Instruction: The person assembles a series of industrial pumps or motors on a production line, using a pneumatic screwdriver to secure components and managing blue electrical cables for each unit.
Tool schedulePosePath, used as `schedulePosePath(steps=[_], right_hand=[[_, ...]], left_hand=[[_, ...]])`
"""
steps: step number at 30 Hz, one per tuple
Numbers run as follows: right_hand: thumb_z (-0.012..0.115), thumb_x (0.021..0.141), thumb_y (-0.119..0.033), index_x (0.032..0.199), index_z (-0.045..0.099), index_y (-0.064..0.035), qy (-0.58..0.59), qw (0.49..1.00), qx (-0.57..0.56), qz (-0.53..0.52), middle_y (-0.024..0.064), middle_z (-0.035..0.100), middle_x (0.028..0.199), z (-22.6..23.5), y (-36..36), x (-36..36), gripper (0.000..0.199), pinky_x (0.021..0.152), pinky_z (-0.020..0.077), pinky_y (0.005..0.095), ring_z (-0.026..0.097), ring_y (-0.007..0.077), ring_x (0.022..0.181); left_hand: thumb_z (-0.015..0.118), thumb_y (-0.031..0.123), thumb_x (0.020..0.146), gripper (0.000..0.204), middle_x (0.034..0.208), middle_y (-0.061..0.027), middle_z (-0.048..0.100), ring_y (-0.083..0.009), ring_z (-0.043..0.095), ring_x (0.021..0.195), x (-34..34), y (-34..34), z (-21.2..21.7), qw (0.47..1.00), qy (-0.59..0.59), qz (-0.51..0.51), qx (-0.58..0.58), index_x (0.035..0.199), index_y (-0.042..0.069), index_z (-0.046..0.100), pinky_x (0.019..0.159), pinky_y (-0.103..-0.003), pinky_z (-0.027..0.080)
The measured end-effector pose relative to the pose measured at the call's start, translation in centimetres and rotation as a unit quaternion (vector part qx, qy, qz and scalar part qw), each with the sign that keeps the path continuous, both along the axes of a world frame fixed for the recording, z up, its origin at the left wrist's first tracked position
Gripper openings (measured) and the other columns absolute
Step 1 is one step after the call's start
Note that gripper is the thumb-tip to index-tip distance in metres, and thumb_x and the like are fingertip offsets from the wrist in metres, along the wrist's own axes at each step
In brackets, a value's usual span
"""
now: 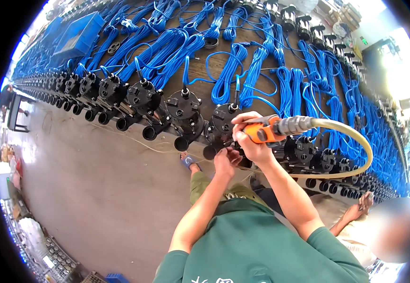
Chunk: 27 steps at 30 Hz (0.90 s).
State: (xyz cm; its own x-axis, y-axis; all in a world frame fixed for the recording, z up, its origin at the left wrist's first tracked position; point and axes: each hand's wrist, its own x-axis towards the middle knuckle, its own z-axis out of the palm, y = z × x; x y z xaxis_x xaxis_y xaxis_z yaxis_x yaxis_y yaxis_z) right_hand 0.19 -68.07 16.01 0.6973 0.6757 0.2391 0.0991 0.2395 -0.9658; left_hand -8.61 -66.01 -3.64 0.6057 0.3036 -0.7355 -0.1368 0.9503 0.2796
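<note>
— Fingers of the right hand (256, 150) are curling tightly around an orange pneumatic tool (261, 134), whose yellowish air hose (365, 148) is looping out to the right from a grey coupling (294, 125).
— What is the left hand (226, 162) doing?
— Its fingers are bunching together just beside the round outlet (209, 152) of a black cylindrical pump (222, 119); whether they are pinching anything, I cannot tell.
— Where is that pump sitting?
— It is standing upright just beyond the left hand, in a long row of pumps (143, 96) lining the near edge of a brown table (205, 70), a blue cable (237, 84) rising from its top.
— And around it?
— At right, a co-worker's hand (366, 202) is showing near the row. Farther back, cable bundles (226, 80) are covering much of the table, and a blue crate (86, 43) is resting at far left.
</note>
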Motion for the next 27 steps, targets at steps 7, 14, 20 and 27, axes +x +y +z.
schedulePosePath(steps=[7, 14, 20, 27], right_hand=[[0.064, 0.08, 0.002, 0.101, 0.067, -0.0014, 0.029, 0.999, 0.018, -0.016, 0.0026, 0.067, 0.091, 1.9, -0.7, -0.2, 0.022, 0.065, 0.0486, 0.0236, 0.059, 0.0056, 0.073], [0.051, 0.083, 0.001, 0.112, 0.052, 0.0083, -0.016, 0.996, 0.062, -0.068, 0.0097, 0.058, 0.072, 5.7, -5.9, 0.4, 0.03, 0.063, 0.0508, 0.0317, 0.054, 0.015, 0.061], [0.059, 0.084, 0.0, 0.097, 0.063, 0.001, 0.051, 0.994, 0.066, -0.066, 0.0043, 0.064, 0.089, 3.3, -6.9, 1.0, 0.014, 0.067, 0.0502, 0.0256, 0.059, 0.0077, 0.072], [0.064, 0.08, 0.003, 0.096, 0.064, 0.0, 0.02, 0.997, 0.033, -0.065, 0.0063, 0.067, 0.093, -0.1, -6.3, 1.2, 0.016, 0.069, 0.0517, 0.0255, 0.063, 0.0089, 0.076]], left_hand=[[0.065, 0.006, 0.088, 0.031, 0.094, -0.0203, 0.068, -0.0318, 0.07, 0.073, -2.6, -1.0, 1.0, 0.79, 0.115, -0.274, 0.536, 0.117, -0.004, 0.057, 0.068, -0.042, 0.056], [0.065, 0.009, 0.089, 0.016, 0.087, -0.0185, 0.066, -0.0386, 0.065, 0.08, 0.5, -1.6, 1.3, 0.614, 0.091, -0.166, 0.766, 0.102, 0.0, 0.068, 0.073, -0.047, 0.051], [0.066, 0.012, 0.089, 0.013, 0.082, -0.0171, 0.065, -0.0382, 0.064, 0.075, 0.6, -1.4, 1.4, 0.603, 0.081, -0.175, 0.774, 0.097, 0.002, 0.07, 0.068, -0.046, 0.051], [0.067, 0.011, 0.088, 0.017, 0.084, -0.0147, 0.067, -0.0357, 0.066, 0.075, 0.3, -1.2, -0.2, 0.584, 0.075, -0.187, 0.786, 0.102, 0.002, 0.071, 0.068, -0.045, 0.053]])
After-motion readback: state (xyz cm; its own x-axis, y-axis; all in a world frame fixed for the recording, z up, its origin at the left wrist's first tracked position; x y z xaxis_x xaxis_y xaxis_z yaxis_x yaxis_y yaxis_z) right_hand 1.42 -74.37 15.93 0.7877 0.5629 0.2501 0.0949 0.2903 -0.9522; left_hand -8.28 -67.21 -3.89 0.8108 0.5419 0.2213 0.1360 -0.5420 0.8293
